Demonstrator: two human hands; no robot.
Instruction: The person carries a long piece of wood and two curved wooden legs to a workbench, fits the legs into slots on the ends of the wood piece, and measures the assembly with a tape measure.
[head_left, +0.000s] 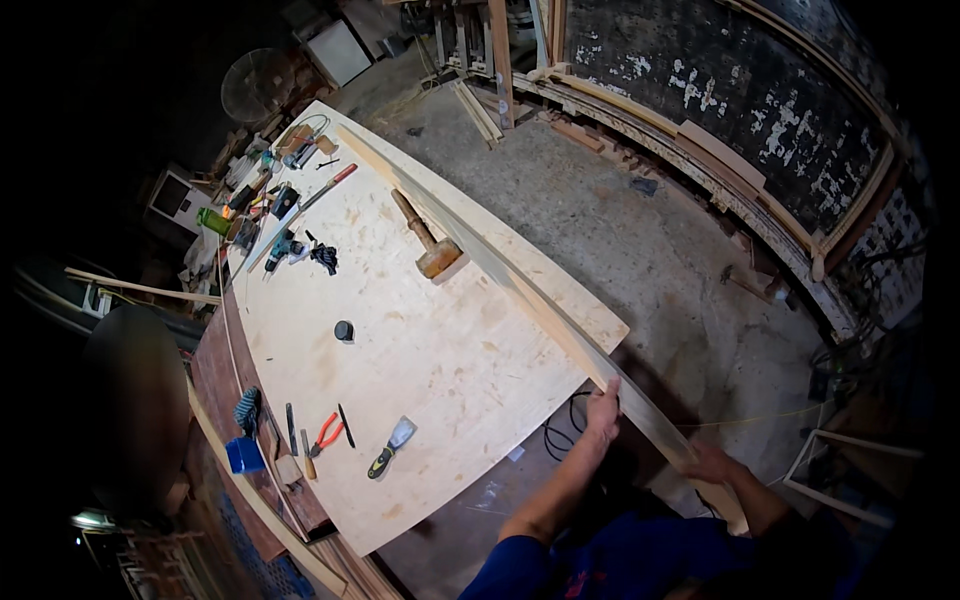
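A long, narrow wooden board [648, 415] runs diagonally across the pale plywood tabletop [420, 350], its near end sticking out past the table toward my body. My left hand [603, 408] is closed round the board's edge just beyond the table corner. Closer to the near end, my right hand [712, 465] grips the same board; its fingers are partly hidden and slightly blurred. A wooden mallet [438, 258] lies on the tabletop beside the board.
On the table are a scraper [392, 446], red-handled pliers [326, 434], a small dark round object [344, 330] and a cordless drill [283, 250]. More tools crowd the far left. Dark cable [560, 432] hangs near my left forearm. A large worn panel [730, 90] leans at back right.
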